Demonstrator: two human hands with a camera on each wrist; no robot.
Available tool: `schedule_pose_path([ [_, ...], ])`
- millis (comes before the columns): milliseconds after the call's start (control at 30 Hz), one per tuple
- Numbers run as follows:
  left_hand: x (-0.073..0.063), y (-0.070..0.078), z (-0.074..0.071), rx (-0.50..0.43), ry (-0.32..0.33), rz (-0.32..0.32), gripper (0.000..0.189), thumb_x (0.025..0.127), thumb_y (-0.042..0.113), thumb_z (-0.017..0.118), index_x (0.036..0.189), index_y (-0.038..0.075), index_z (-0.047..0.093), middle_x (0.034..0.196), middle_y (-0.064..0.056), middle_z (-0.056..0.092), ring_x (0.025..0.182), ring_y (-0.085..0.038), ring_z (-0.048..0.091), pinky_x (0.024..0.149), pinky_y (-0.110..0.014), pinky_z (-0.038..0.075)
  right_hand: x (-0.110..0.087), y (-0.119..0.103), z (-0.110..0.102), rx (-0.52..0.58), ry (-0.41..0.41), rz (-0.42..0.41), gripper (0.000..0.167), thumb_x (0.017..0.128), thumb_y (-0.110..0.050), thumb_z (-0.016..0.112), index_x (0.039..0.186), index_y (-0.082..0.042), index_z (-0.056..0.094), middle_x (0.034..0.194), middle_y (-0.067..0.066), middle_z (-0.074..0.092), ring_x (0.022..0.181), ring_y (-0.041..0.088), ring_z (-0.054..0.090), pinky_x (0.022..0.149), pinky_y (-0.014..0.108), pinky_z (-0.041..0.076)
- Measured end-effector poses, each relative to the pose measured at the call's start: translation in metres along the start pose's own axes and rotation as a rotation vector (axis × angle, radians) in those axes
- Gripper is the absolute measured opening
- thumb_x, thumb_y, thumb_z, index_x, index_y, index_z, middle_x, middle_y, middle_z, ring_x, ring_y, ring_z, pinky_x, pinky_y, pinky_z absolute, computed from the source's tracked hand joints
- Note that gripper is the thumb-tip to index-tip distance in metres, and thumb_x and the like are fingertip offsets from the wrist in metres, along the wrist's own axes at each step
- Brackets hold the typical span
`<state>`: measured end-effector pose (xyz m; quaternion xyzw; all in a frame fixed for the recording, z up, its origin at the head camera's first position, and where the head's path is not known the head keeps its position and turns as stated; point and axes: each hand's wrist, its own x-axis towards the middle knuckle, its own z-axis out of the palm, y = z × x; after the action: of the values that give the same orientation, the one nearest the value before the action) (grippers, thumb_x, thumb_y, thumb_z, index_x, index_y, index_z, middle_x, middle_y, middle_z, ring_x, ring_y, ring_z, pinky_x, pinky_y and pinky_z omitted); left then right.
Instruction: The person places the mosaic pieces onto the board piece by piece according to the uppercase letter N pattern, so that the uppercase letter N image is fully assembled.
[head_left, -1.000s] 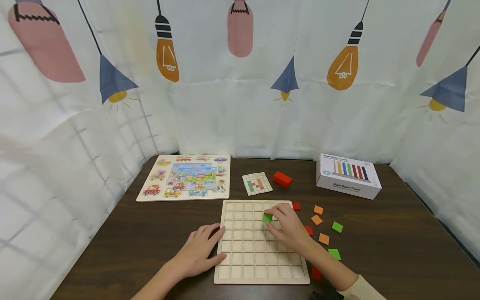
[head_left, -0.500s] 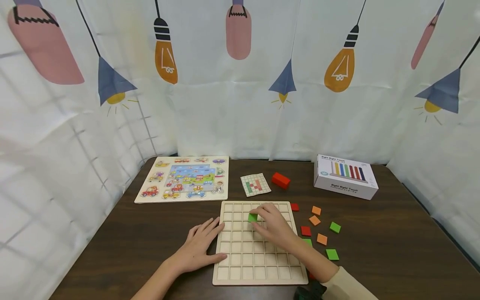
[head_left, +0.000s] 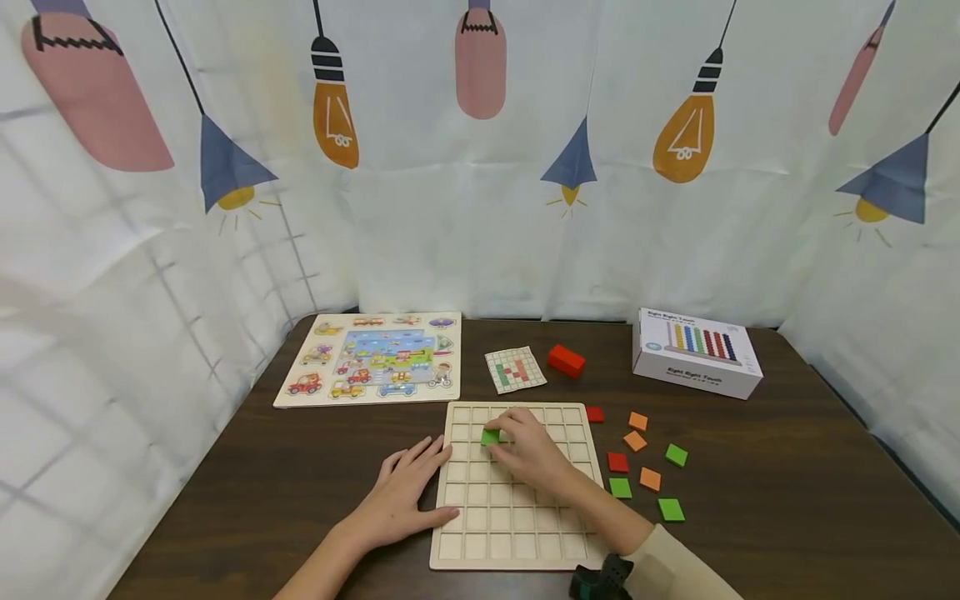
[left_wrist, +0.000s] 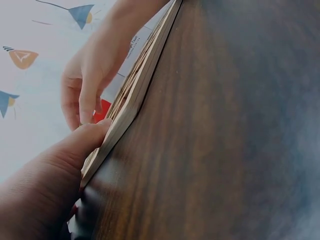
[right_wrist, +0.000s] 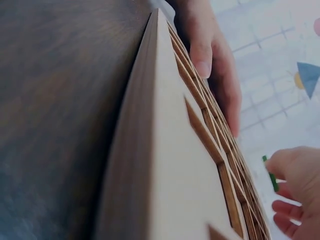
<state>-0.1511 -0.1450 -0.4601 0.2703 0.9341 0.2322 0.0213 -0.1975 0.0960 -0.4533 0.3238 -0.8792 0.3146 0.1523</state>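
A pale wooden grid board (head_left: 498, 546) lies on the dark table, its square cells bare. Over its upper left part my right hand (head_left: 531, 454) pinches a green square tile (head_left: 490, 437) between thumb and fingers. The right wrist view has this tile (right_wrist: 271, 174) edge-on, held above the raised grid walls. My left hand (head_left: 401, 496) rests along the board's left edge, fingers spread and fairly straight. Its thumb (left_wrist: 90, 137) touches the rim in the left wrist view. To the board's right lie loose red (head_left: 617, 462), orange (head_left: 650, 479) and green tiles (head_left: 671, 509).
Behind the board are a small card with a coloured grid pattern (head_left: 515, 370) and a red block (head_left: 566, 362). A vehicle picture puzzle (head_left: 300, 396) lies back left. A white box (head_left: 697, 375) stands back right, before a patterned curtain (head_left: 480, 242).
My right hand has carried the green tile leftward across the upper part of the board. The left hand stays at the board's left edge. Tiles beside the board have come out from behind the right forearm.
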Motion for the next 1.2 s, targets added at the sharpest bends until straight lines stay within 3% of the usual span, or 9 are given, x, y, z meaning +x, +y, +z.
schedule_pose_path([
  [233,0.002,0.001,0.001,-0.028,-0.004,-0.024,0.086,0.077,0.068,0.052,0.143,0.015,0.035,0.149,-0.004,0.025,0.137,-0.023,0.016,0.099,-0.050,0.010,-0.003,0.004,0.007,0.020,-0.009,-0.002,0.021,0.080,-0.016,0.072,0.100,-0.011,0.067,0.096,-0.004,0.056,0.089,0.009,0.047,0.073,0.024,0.043],
  [567,0.002,0.002,0.002,-0.021,-0.015,-0.050,0.086,0.078,0.069,0.050,0.143,0.014,0.035,0.148,-0.005,0.025,0.137,-0.023,0.017,0.100,-0.053,0.011,-0.004,0.004,0.017,-0.025,0.020,-0.106,0.015,0.078,-0.022,0.073,0.091,-0.018,0.066,0.091,-0.009,0.060,0.084,0.009,0.049,0.075,0.025,0.040],
  [1200,0.003,0.002,-0.002,-0.038,-0.017,-0.041,0.087,0.078,0.068,0.052,0.143,0.013,0.034,0.148,-0.006,0.026,0.136,-0.023,0.018,0.099,-0.052,0.012,-0.002,0.004,0.016,0.064,-0.012,-0.029,0.013,0.077,-0.015,0.074,0.089,-0.017,0.070,0.094,-0.009,0.065,0.090,0.010,0.051,0.078,0.030,0.042],
])
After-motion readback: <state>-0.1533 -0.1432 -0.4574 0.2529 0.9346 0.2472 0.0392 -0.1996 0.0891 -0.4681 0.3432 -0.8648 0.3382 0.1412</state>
